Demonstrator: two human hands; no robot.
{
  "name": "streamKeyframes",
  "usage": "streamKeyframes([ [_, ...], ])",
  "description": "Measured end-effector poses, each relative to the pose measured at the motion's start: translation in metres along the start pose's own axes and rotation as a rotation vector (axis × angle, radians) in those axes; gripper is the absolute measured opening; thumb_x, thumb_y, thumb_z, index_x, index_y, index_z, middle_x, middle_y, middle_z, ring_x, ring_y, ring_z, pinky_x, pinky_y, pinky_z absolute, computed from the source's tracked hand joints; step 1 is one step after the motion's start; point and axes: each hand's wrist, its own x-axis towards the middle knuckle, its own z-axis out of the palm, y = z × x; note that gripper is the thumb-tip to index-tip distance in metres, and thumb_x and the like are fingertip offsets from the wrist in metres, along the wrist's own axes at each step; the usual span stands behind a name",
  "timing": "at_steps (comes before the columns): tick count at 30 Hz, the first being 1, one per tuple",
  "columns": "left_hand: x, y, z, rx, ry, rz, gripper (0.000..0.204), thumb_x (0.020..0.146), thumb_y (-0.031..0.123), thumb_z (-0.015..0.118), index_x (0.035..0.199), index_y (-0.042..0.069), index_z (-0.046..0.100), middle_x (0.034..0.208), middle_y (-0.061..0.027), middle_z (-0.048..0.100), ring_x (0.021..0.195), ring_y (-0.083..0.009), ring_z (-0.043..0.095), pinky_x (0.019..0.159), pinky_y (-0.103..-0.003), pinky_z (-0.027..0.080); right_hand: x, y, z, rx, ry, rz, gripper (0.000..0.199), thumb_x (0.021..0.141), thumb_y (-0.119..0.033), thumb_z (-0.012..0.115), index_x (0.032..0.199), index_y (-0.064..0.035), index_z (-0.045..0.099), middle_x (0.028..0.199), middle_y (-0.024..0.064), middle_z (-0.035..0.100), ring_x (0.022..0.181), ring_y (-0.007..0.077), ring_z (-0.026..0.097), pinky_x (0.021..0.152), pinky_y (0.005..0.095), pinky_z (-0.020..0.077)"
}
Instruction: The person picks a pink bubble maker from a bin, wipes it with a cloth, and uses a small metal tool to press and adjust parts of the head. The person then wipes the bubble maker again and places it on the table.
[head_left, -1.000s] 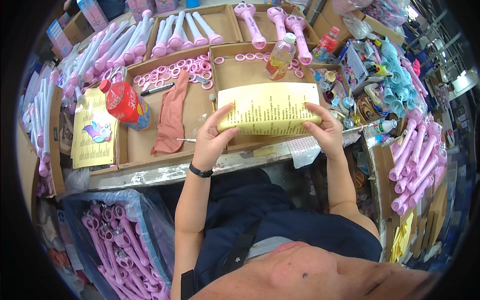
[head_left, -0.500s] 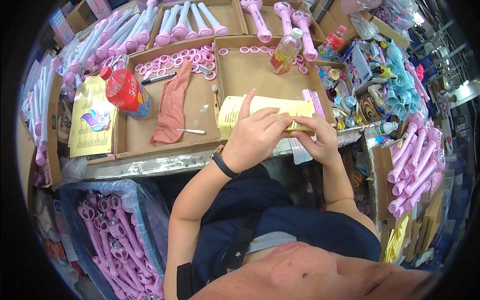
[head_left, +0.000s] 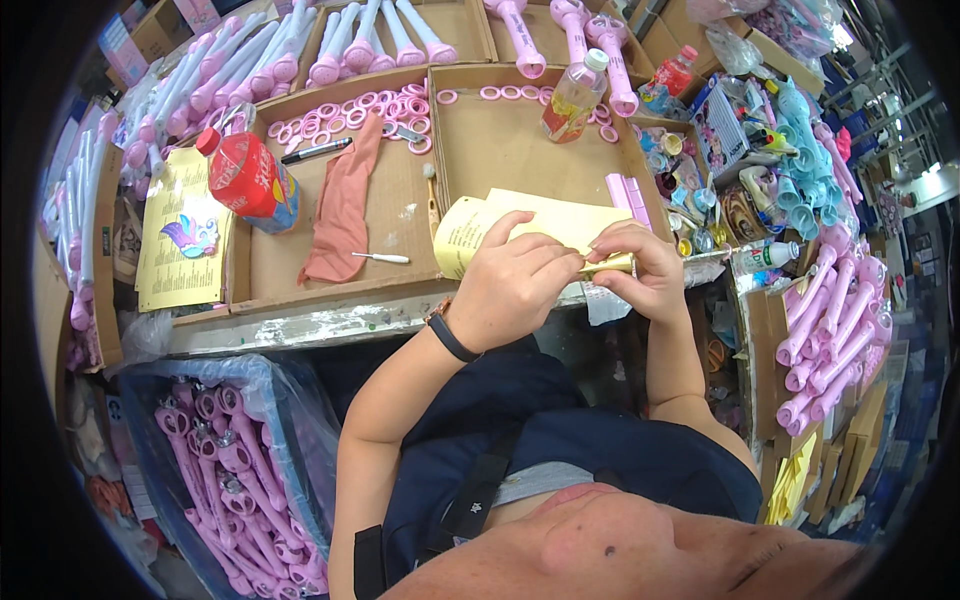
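A yellow printed sheet of paper (head_left: 560,213) lies at the front edge of the cardboard tray, with its left end curling up. My left hand (head_left: 520,272) rests over the sheet's near edge, fingers bent and pinching the paper. Beside it, my right hand (head_left: 645,268) grips the right part of that edge between thumb and fingers, where the paper is rolled into a narrow tube. The fingertips of both hands nearly meet there. Just beyond my right hand lies a pink plastic piece (head_left: 627,197). A small brush (head_left: 431,195) stands against the tray divider by the sheet's left end.
Left of the sheet are a salmon cloth (head_left: 343,210), a white-handled screwdriver (head_left: 383,258), a black marker (head_left: 317,151) and a red-labelled bottle (head_left: 250,180). Pink rings (head_left: 350,117) lie farther back, near a clear bottle (head_left: 575,97). Pink wands fill a blue crate (head_left: 262,375).
My right hand has shifted slightly right and its fingers have curled over the sheet's edge, which now shows a rolled end. My left fingers have bent more and drawn closer together.
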Motion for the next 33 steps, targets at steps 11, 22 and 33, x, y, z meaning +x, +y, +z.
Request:
streamKeyframes([
  [11, -0.001, -0.006, -0.004, -0.012, -0.006, -0.056, 0.013, 0.075, 0.010, 0.072, 0.085, 0.008, 0.064, 0.084, -0.0025, 0.069, 0.076, -0.0200, 0.066, 0.079, -0.036, 0.050, -0.005, 0.002, 0.001, -0.158, 0.178, -0.208, 0.018, 0.067, 0.001, 0.078, 0.080, -0.0024, 0.067, 0.078, 0.0064, 0.068, 0.080, 0.0230, 0.064, 0.071, 0.0319, 0.0501],
  [22, -0.009, -0.037, -0.018, 0.282, 0.046, 0.046, 0.019, 0.081, 0.020, 0.069, 0.074, 0.009, 0.055, 0.056, -0.0019, 0.050, 0.051, -0.0187, 0.055, 0.050, -0.031, 0.045, -0.009, 0.025, -0.013, -0.055, 0.412, -0.192, 0.014, 0.079, 0.000, 0.072, 0.090, 0.0000, 0.063, 0.083, 0.0089, 0.066, 0.079, 0.0187, 0.062, 0.069, 0.0270, 0.0490],
  [33, 0.057, -0.114, -0.002, 0.624, -0.103, -0.228, 0.030, 0.083, 0.018, 0.064, 0.111, 0.008, 0.056, 0.109, -0.0116, 0.062, 0.092, -0.0242, 0.063, 0.073, -0.036, 0.052, 0.102, 0.127, -0.029, -0.276, 0.398, 0.207, 0.025, 0.094, -0.025, 0.058, 0.101, -0.0010, 0.061, 0.091, 0.0129, 0.066, 0.078, 0.0213, 0.063, 0.070, 0.0312, 0.0489],
])
